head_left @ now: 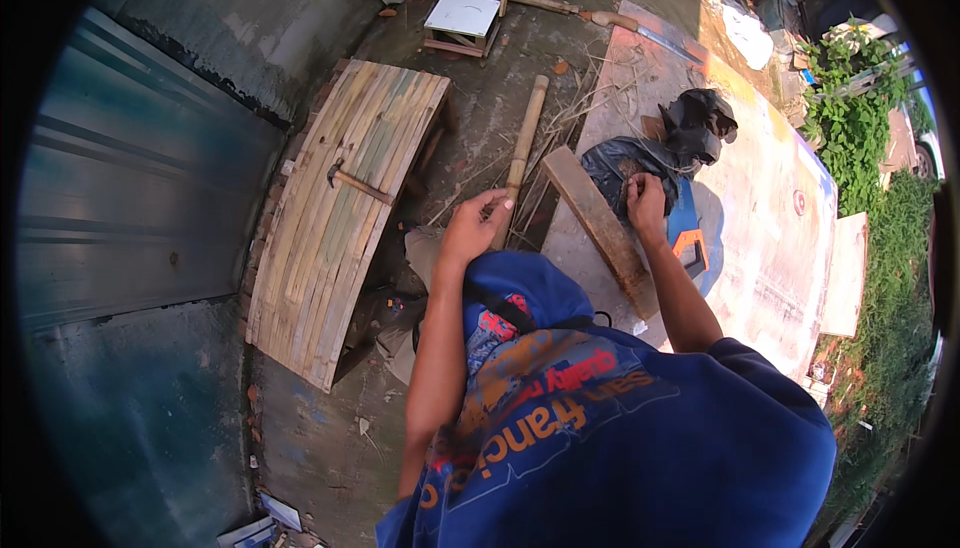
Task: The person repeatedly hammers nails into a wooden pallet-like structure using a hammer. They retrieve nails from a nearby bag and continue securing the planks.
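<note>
My left hand (472,231) is beside the lower part of a bamboo pole (527,133), its fingers curled in toward the thumb. What those fingers hold, if anything, is hidden. Over a crumpled black plastic bag (612,163), my right hand (646,202) has its fingertips pinched together at some small dark stuff (628,169) lying on the plastic. I cannot make out what is between them. A thick wooden beam (598,228) lies slantwise between my two hands. Just right of my right wrist is a handsaw with an orange handle (690,245) and a blue blade.
On my left stands a low bamboo-slat bench (325,218) with a hammer (360,186) on it. A large weathered board (770,258) spreads to the right. Ahead are a small white-topped stool (462,15) and a long-bladed tool (655,38). A metal wall (140,168) borders the left.
</note>
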Motion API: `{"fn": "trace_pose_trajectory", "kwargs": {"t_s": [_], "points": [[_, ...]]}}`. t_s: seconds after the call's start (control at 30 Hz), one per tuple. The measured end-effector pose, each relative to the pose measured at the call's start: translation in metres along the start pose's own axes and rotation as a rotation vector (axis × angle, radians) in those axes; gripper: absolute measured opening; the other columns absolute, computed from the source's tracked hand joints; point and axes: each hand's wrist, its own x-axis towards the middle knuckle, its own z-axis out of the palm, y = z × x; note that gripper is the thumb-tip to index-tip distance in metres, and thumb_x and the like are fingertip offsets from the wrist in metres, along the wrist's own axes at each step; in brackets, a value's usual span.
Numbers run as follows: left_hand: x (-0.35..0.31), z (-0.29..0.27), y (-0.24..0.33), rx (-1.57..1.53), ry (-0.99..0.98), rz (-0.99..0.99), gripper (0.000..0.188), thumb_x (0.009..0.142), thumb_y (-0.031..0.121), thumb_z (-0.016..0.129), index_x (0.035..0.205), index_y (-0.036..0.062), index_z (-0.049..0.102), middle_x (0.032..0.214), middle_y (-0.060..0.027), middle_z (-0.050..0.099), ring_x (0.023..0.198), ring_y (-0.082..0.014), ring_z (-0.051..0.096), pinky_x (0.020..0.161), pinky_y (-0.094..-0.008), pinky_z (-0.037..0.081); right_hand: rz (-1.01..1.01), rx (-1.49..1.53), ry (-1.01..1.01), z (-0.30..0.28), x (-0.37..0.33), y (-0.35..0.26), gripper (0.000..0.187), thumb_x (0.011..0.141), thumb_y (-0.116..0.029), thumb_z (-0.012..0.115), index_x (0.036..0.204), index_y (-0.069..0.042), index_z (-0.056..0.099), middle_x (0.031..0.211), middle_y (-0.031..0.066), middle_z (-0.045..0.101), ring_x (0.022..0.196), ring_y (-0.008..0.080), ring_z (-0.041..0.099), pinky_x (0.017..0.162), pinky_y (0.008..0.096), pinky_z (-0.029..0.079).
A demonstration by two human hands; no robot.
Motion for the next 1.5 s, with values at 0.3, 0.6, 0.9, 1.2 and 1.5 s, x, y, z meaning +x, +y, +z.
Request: {"fn": "trace_pose_trajectory", "kwargs": {"t_s": [0.3, 0.6, 0.9, 1.2, 1.5], "points": [[0.036, 0.018, 0.004, -0.165, 0.081, -0.030, 0.036, 0.102, 0.028, 0.066, 0.124, 0.0000, 0.070, 0.104, -0.0081, 0.075, 0.096, -0.0128, 0.067, 0.086, -0.0297, 0.052, -0.513, 0.167, -0.177, 0.039, 0.030, -0.113, 0.014, 0.097, -0.010, 0.057, 0.107, -0.001, 0.058, 0.108, 0.0232, 0.067, 0.105, 0.0425, 0.063, 0.089, 0.0496, 0.048], [0.048, -0.068, -0.055, -0.351, 0.426, -0.207, 0.036, 0.104, 0.035, 0.060, 0.123, 0.0052, 0.069, 0.110, -0.0066, 0.076, 0.101, -0.0134, 0.068, 0.085, -0.0291, 0.050, -0.478, -0.150, -0.781, 0.073, 0.074, -0.146, 0.017, 0.090, -0.008, 0.057, 0.105, -0.002, 0.055, 0.090, 0.0266, 0.070, 0.088, 0.0490, 0.067, 0.079, 0.0582, 0.051], [0.066, -0.087, -0.055, -0.455, 0.288, -0.437, 0.038, 0.106, 0.036, 0.058, 0.122, 0.0040, 0.069, 0.111, -0.0055, 0.075, 0.102, -0.0143, 0.068, 0.089, -0.0308, 0.050, -0.292, 0.075, -0.920, 0.071, 0.102, -0.177, 0.015, 0.089, -0.003, 0.059, 0.104, -0.002, 0.064, 0.086, 0.0186, 0.072, 0.083, 0.0371, 0.073, 0.076, 0.0451, 0.056], [0.081, -0.123, 0.015, -0.450, 0.668, -0.266, 0.018, 0.100, 0.014, 0.068, 0.111, -0.0001, 0.067, 0.107, -0.0067, 0.072, 0.101, -0.0124, 0.066, 0.090, -0.0282, 0.051, -0.276, 0.587, -1.245, 0.167, 0.135, -0.325, 0.011, 0.094, -0.009, 0.070, 0.101, -0.002, 0.074, 0.088, 0.0048, 0.073, 0.080, 0.0103, 0.067, 0.073, 0.0289, 0.053], [0.015, -0.070, 0.038, -0.559, 1.069, -0.139, 0.038, 0.096, 0.001, 0.069, 0.132, -0.0031, 0.057, 0.107, -0.0076, 0.073, 0.100, -0.0101, 0.065, 0.088, -0.0240, 0.050, -0.770, 0.547, -1.326, 0.145, 0.077, -0.378, 0.021, 0.088, -0.016, 0.074, 0.106, -0.005, 0.079, 0.097, 0.0167, 0.074, 0.084, 0.0281, 0.073, 0.076, 0.0380, 0.056]]}}
